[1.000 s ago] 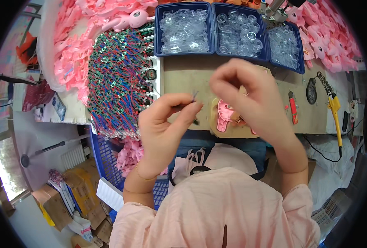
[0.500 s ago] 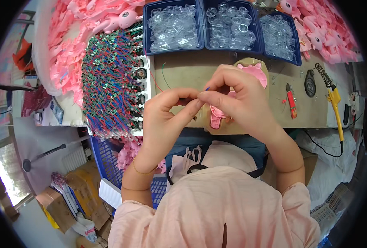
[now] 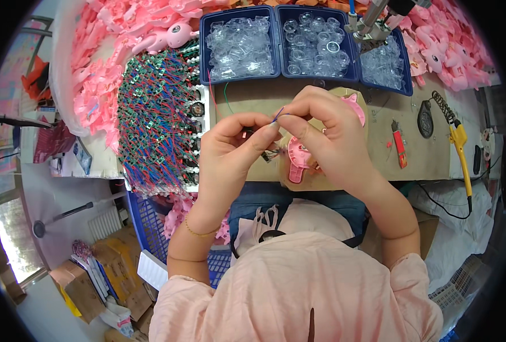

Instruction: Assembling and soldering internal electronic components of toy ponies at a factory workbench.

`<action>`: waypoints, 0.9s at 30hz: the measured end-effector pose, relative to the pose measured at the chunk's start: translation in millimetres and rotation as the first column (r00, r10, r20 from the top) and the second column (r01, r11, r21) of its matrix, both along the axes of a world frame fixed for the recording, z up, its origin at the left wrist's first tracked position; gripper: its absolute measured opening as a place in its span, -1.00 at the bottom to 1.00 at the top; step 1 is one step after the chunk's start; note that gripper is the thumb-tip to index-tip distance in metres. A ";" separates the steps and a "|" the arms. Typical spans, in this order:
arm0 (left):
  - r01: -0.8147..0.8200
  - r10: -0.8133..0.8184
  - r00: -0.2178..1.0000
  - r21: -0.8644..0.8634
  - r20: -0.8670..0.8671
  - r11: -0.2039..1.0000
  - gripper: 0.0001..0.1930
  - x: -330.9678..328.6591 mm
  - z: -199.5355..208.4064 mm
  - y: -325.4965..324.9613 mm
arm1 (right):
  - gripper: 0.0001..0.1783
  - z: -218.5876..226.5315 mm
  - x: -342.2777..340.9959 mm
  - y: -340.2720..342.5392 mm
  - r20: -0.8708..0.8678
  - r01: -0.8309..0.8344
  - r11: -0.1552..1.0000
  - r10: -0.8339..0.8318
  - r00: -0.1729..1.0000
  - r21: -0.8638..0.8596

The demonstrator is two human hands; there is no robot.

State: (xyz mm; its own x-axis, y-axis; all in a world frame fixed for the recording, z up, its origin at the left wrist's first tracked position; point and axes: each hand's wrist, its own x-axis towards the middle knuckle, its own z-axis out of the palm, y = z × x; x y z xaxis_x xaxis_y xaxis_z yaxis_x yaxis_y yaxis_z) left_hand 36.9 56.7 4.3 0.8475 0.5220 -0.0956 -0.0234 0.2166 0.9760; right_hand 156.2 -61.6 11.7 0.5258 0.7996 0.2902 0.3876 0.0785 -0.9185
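Both hands meet above the workbench, fingertips close together. My left hand [image 3: 233,151] pinches a thin blue wire [image 3: 280,113], which stands up in a short bent length between the fingertips. My right hand [image 3: 335,137] has its thumb and forefinger closed on the same wire from the other side. Red and green wires and a small dark part [image 3: 269,154] show around my left fingers, partly hidden by them. Beneath my right hand lies a pink plastic shell half [image 3: 296,171] with moulded posts inside. Another pink piece [image 3: 355,107] shows beyond that hand.
Wired circuit boards [image 3: 156,119] lie heaped at the left. Blue bins [image 3: 280,40] of clear plastic parts stand at the back, amid pink toy parts [image 3: 167,37]. At right are a red-handled cutter [image 3: 400,149] and a yellow soldering iron [image 3: 459,137]; a metal machine head [image 3: 372,25] overhangs a bin.
More of the blue wire now shows between my fingertips, and a small dark part has come into sight below my left fingers. The metal machine head has appeared at the top right.
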 end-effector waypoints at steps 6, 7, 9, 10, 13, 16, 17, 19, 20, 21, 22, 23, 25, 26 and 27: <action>-0.109 0.106 0.993 0.063 0.054 0.992 -0.82 3.5 -2.9 -9.2 | -0.86 -4.6 -1.1 4.3 -0.276 0.028 1.000 -0.024 0.961 0.010; -0.151 0.146 0.987 0.075 0.068 0.986 -0.82 4.4 -4.2 -10.6 | -0.85 -1.9 -0.2 4.5 -0.433 0.012 0.999 -0.028 0.901 -0.039; -0.204 0.189 0.975 0.130 0.116 0.970 -0.82 7.9 -8.0 -12.1 | -0.85 3.0 2.2 5.6 -0.573 -0.005 0.997 -0.044 0.818 -0.083; -0.255 0.227 0.960 0.179 0.167 0.950 -0.83 10.1 -8.6 -12.2 | -0.85 5.2 4.7 6.7 -0.599 -0.030 0.995 -0.031 0.800 -0.091; -0.085 0.066 0.993 0.221 0.093 0.971 -0.87 11.4 -8.9 1.9 | -0.84 12.6 18.2 16.3 -0.566 -0.067 0.983 -0.043 0.823 -0.171; 0.105 -0.118 0.993 0.623 -0.021 0.775 -0.87 14.7 -17.2 16.7 | -0.84 -4.7 21.1 18.2 0.018 0.121 0.991 -0.121 0.993 -0.058; 0.127 -0.135 0.989 0.753 -0.051 0.646 -0.86 12.0 -15.4 14.0 | -0.84 -2.5 22.2 1.0 0.049 0.178 0.980 -0.175 0.983 -0.089; 0.190 -0.161 0.979 0.851 -0.126 0.489 -0.85 2.0 -20.1 4.3 | -0.84 2.3 7.2 -33.4 0.416 0.234 0.972 -0.217 0.883 0.012; 0.235 -0.158 0.971 0.843 -0.180 0.483 -0.85 -3.6 -28.1 0.2 | -0.84 2.1 1.2 -56.8 0.389 0.266 0.963 -0.230 0.892 -0.040; 0.242 -0.192 0.967 0.836 -0.166 0.492 -0.85 -4.3 -34.0 -4.9 | -0.85 2.1 -3.3 -88.7 0.357 0.291 0.953 -0.244 0.902 -0.084; 0.234 -0.178 0.970 0.827 -0.165 0.511 -0.86 -5.2 -41.2 -9.2 | -0.84 -5.2 -5.2 -120.4 0.292 0.379 0.900 -0.311 0.904 -0.215; 0.223 -0.143 0.974 0.820 -0.174 0.527 -0.86 -8.1 -47.7 -12.5 | -0.82 -13.0 -5.8 -146.7 0.128 0.497 0.803 -0.483 0.866 -0.328; 0.226 -0.140 0.974 0.796 -0.179 0.562 -0.87 -12.4 -49.7 -14.2 | -0.76 -26.4 7.8 -198.4 -0.261 0.630 0.633 -0.768 0.584 -0.450; 0.224 -0.147 0.974 0.779 -0.169 0.586 -0.88 -11.3 -47.6 -14.1 | -0.71 -46.7 22.8 -229.3 -0.273 0.732 0.570 -0.821 0.501 -0.372; 0.253 -0.149 0.967 0.747 -0.205 0.615 -0.89 -5.6 -39.5 -17.6 | -0.65 -65.9 42.6 -263.3 -0.177 0.809 0.463 -0.886 0.428 -0.363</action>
State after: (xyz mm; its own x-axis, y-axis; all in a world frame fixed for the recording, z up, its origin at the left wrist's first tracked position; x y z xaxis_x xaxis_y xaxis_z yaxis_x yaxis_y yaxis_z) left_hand 31.3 39.0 -35.2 0.9507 0.2685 0.1553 0.0467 -0.6189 0.7841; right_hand 198.8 -324.9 -54.2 0.9888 -0.0923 -0.1177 -0.1413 -0.3188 -0.9372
